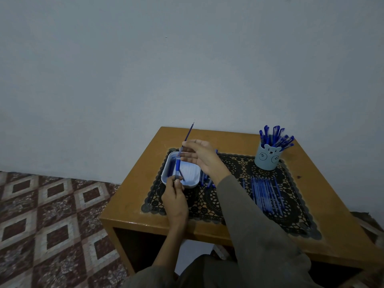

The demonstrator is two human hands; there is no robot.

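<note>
Closest to us, our grey right sleeve [259, 225] is reaching across the table [135, 183] toward the work. We are holding a blue pen barrel [177, 166] nearly upright over the white tray [194, 185]. Our left hand [175, 201] is pinching its lower end between thumb and fingertips, just above the tray's near rim. Our right hand [202, 157] is pinching the thin refill [189, 133] right where it is meeting the barrel's top, the other fingers spread loose. The refill's long axis is running on in line with the barrel, tipping slightly to the right, its tip pointing up toward the wall. We are judging the coming move to be a slide along that single line, right hand above, left hand below. Farther out, dark blue pieces are lying in the tray, loose refills [265, 194] are resting on the lace mat [228, 204] to the right, and the bear cup [268, 157] of pens is standing at its far corner.
</note>
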